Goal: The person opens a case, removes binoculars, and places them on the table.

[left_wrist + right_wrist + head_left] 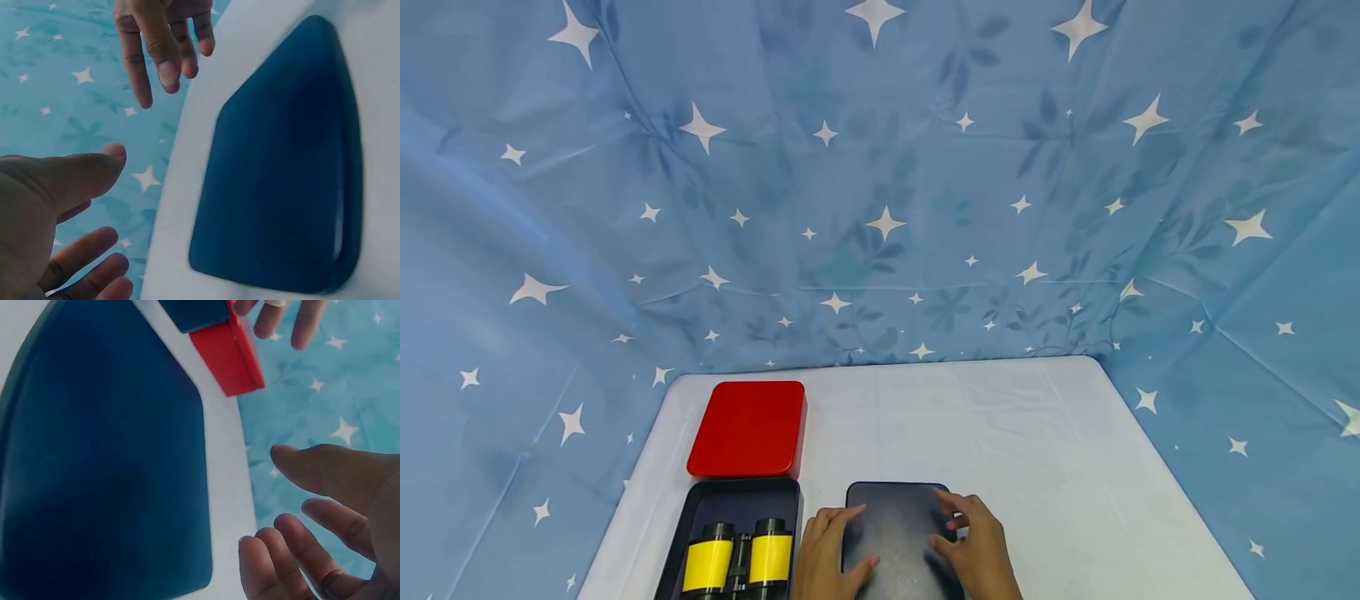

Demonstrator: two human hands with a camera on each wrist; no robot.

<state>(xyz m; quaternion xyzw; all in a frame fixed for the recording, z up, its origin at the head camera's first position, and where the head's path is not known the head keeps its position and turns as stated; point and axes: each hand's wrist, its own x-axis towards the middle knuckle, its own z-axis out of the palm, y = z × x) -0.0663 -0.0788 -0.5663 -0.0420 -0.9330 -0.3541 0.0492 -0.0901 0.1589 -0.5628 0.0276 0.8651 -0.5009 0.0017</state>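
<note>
Below, the head view crops the dark lid [898, 537] between both hands [822, 557] [979, 546].

Head cam looks forward-down across white table [1045, 450]; wrist cams close-up, tilted, both sharing dark flat case [281, 162].

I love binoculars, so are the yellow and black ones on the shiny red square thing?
No, the yellow and black binoculars lie inside the open dark rectangular box beside the shiny red square thing.

Booth: starry drapes [917, 175], white table [1015, 442]
</note>
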